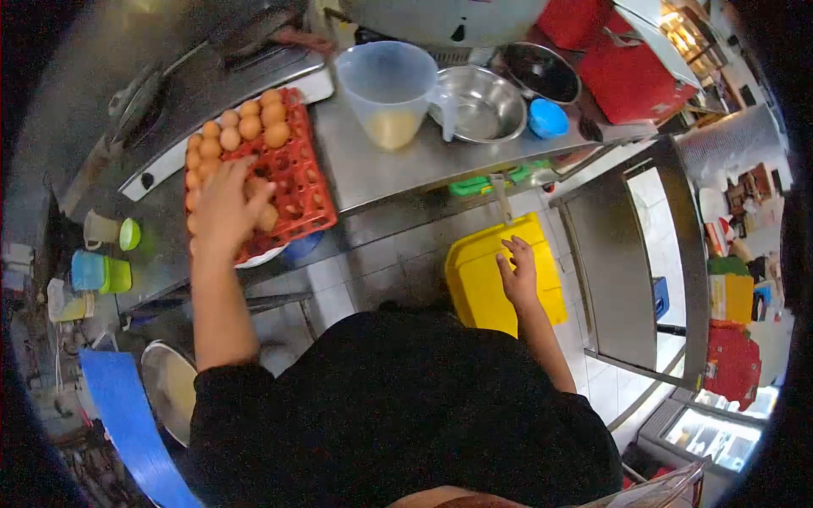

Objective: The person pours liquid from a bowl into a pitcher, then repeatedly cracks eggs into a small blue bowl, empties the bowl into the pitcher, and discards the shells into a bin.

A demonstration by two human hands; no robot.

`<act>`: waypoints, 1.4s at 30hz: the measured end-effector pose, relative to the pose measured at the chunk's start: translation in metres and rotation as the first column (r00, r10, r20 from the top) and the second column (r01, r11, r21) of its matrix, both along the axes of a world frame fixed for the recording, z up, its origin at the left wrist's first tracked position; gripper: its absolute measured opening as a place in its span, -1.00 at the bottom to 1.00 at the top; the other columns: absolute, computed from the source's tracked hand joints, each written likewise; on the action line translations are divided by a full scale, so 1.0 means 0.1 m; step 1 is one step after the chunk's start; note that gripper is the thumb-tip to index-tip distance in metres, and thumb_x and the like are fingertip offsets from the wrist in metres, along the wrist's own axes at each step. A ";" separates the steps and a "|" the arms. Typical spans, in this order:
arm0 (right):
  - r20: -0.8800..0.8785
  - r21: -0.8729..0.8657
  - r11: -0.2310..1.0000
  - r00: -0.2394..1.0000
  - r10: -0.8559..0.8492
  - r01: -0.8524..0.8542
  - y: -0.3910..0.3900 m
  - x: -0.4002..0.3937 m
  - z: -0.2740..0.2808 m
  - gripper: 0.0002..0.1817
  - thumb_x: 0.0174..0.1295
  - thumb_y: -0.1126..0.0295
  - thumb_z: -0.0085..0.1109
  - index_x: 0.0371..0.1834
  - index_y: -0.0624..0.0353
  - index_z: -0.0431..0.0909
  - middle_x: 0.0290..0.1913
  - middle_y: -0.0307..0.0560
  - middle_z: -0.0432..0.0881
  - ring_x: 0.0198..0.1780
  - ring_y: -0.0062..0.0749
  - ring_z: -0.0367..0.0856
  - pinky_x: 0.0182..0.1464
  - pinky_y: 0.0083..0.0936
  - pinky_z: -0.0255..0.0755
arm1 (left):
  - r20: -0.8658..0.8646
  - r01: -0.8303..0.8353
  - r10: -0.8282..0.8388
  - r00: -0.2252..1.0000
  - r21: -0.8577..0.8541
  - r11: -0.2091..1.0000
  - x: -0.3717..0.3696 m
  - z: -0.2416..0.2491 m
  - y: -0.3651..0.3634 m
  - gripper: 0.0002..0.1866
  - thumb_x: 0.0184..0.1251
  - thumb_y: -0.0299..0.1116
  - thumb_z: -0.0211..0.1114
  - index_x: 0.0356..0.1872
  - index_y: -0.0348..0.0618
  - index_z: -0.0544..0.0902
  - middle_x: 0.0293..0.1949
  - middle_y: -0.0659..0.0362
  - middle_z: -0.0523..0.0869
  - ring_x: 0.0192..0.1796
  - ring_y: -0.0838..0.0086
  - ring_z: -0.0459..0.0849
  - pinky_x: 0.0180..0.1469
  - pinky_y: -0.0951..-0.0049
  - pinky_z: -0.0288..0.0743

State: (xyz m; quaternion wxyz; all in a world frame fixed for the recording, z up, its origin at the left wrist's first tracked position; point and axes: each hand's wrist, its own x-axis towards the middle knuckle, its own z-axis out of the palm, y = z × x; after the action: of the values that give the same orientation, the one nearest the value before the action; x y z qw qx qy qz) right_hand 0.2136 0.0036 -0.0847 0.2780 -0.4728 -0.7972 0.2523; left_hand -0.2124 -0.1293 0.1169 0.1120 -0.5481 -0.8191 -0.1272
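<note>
My left hand [227, 203] reaches over a red plastic egg tray [315, 190] on the steel counter. Its fingers curl above the tray, slightly blurred, and a brown egg [267, 218] shows against the thumb side, seemingly in the grasp. Several brown eggs [250, 127] fill the far and left cells, while cells on the right hold none. My right hand [518, 271] hangs in the air over a yellow plastic lid or bin [483, 262], fingers apart, holding nothing. A translucent measuring jug [385, 85] with pale yellowish contents low inside stands right of the tray.
Beside the jug sit a steel bowl [483, 106], a small blue bowl [549, 118] and a dark-filled round pan [538, 72]. Green and blue containers [102, 273] are at the left. A large pot [169, 385] and a blue panel [131, 423] stand near my left side.
</note>
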 end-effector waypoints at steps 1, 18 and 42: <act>-0.021 -0.008 1.000 1.000 0.000 -0.001 0.04 0.06 0.01 -0.67 0.10 0.41 0.17 -0.04 0.18 0.44 0.08 0.12 0.36 0.09 -0.05 0.35 -0.03 -0.35 0.38 | 0.001 -0.038 0.038 0.999 -0.049 0.998 -0.07 -0.05 -0.01 -0.53 0.04 -0.08 0.27 -0.05 -0.10 0.53 -0.10 0.11 0.57 0.01 0.23 0.48 0.08 0.21 0.25; -0.128 0.165 0.984 0.988 0.089 -0.067 1.29 -0.69 1.17 -0.66 0.09 0.29 0.18 -0.08 0.16 0.49 -0.21 0.02 0.51 -0.26 -0.24 0.48 -0.16 -0.42 0.39 | -0.023 0.134 -0.133 0.991 0.053 0.990 0.13 0.06 0.47 -0.54 0.03 -0.13 0.29 -0.03 -0.07 0.50 -0.06 0.11 0.54 0.04 0.21 0.45 0.12 0.23 0.22; 0.130 -0.047 0.927 0.923 -0.364 0.372 1.83 -0.72 0.81 -0.59 0.08 0.15 0.11 -0.05 0.15 0.49 -0.24 0.09 0.62 -0.18 -0.10 0.59 -0.10 -0.33 0.41 | 0.043 0.588 -0.587 0.809 -0.043 0.808 -0.05 0.23 1.25 -0.40 -0.01 -0.19 0.33 0.11 -0.06 0.39 0.22 0.10 0.31 0.17 0.17 0.38 0.13 0.20 0.33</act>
State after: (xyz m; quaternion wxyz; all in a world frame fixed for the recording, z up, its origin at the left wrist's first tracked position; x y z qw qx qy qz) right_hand 0.1421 0.1868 -0.0039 0.2557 -0.6377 -0.6999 0.1952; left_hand -0.2176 -0.0045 0.1400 0.0408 -0.7754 -0.6142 -0.1411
